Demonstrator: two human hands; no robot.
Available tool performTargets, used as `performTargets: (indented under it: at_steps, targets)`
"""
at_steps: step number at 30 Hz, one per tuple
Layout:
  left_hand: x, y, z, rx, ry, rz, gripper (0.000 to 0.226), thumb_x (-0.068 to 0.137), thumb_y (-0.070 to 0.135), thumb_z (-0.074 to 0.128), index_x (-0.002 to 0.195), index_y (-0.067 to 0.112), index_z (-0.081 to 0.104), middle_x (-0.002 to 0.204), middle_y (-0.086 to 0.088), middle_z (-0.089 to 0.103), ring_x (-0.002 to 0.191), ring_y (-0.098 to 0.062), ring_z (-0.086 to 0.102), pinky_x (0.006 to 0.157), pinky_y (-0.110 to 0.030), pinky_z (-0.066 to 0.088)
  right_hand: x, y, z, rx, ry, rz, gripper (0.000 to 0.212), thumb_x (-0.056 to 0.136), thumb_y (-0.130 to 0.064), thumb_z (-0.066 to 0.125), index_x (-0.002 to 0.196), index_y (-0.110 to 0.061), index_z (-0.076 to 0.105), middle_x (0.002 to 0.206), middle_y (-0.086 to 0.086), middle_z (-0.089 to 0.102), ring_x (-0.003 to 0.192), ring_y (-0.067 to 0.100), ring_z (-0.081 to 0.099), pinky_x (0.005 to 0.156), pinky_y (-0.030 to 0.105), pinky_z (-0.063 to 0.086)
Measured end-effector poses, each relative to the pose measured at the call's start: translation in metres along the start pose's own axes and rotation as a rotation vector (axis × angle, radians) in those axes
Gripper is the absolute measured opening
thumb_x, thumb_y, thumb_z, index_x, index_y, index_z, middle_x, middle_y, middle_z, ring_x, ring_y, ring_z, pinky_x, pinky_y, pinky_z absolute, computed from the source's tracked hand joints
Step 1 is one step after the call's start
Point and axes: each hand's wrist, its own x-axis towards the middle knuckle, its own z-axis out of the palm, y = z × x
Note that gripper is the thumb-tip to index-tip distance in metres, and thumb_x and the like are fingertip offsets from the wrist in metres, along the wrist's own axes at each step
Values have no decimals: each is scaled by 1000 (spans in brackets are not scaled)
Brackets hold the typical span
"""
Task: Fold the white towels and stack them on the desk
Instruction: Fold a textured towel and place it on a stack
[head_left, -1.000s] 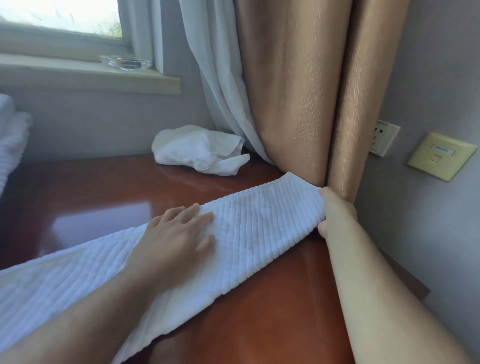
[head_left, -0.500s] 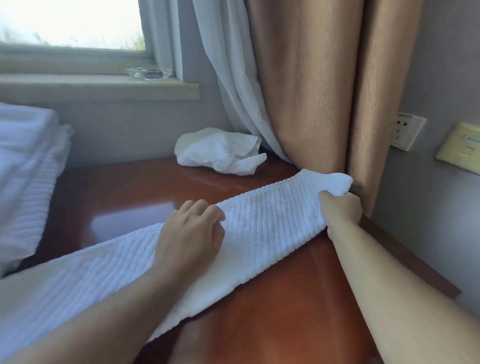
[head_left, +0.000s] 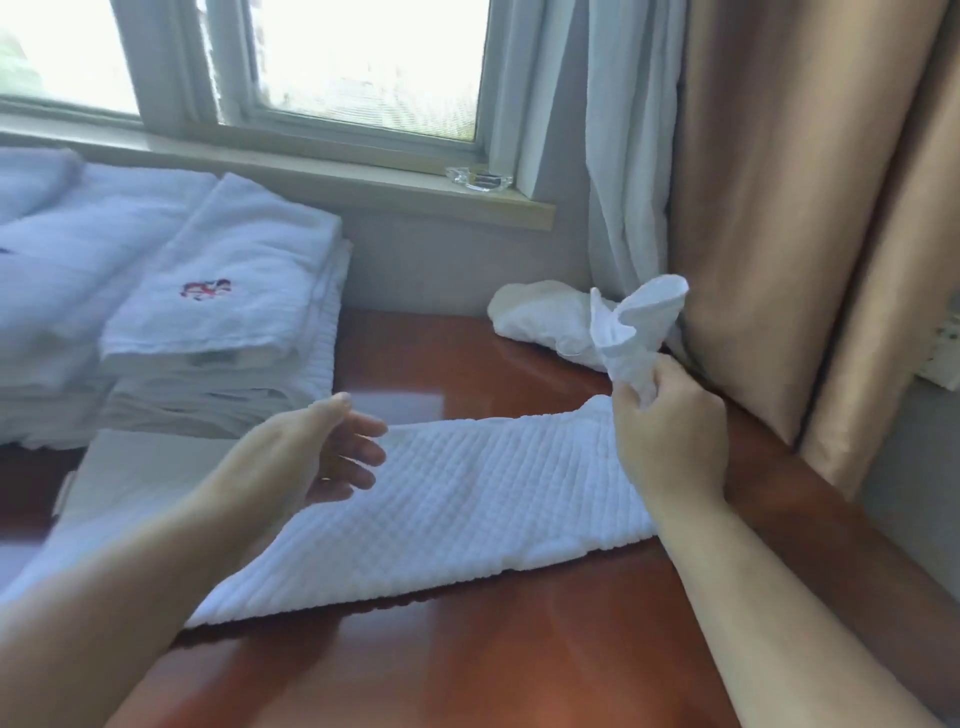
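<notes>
Head view: the right hand (head_left: 670, 436) pinches the far end of the waffle towel (head_left: 457, 499), bunched and raised, probably to fold it back along the desk (head_left: 519, 660). The left hand (head_left: 317, 452) hovers above, fingers loosely spread. Folded towels (head_left: 228, 291) sit stacked at the left.

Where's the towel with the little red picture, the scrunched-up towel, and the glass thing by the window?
embroidered towel (head_left: 228, 280): head view, flat top near the red stitching.
crumpled towel (head_left: 540, 317): head view, its rounded left part.
glass dish (head_left: 479, 179): head view, its middle, on the sill.
</notes>
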Motion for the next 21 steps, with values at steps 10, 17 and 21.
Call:
performTargets:
  at_steps: [10, 17, 21]
  targets:
    - [-50, -5, -76, -419, -182, -328, 60, 88, 66, 55, 112, 15, 77, 110, -5, 72, 98, -25, 71, 75, -36, 60, -147, -150, 43, -88, -295, -851, 52, 51, -15, 89, 101, -17, 77, 65, -4, 64, 51, 20, 59, 42, 28, 41]
    - [-52, 2, -79, -416, -47, -356, 46, 89, 26, 70, 125, -1, 62, 118, -23, 70, 96, -32, 73, 77, -39, 60, -156, -149, 57, 26, -250, -816, 42, 65, -11, 87, 106, -11, 78, 79, -2, 74, 59, 21, 66, 45, 31, 51]
    - [-44, 5, -76, -162, 124, -247, 64, 84, 15, 79, 135, 28, 43, 117, -16, 67, 81, -18, 75, 70, -35, 61, -157, -144, 56, 39, -266, -784, 34, 75, -16, 78, 108, -11, 78, 87, -2, 76, 64, 20, 70, 44, 34, 53]
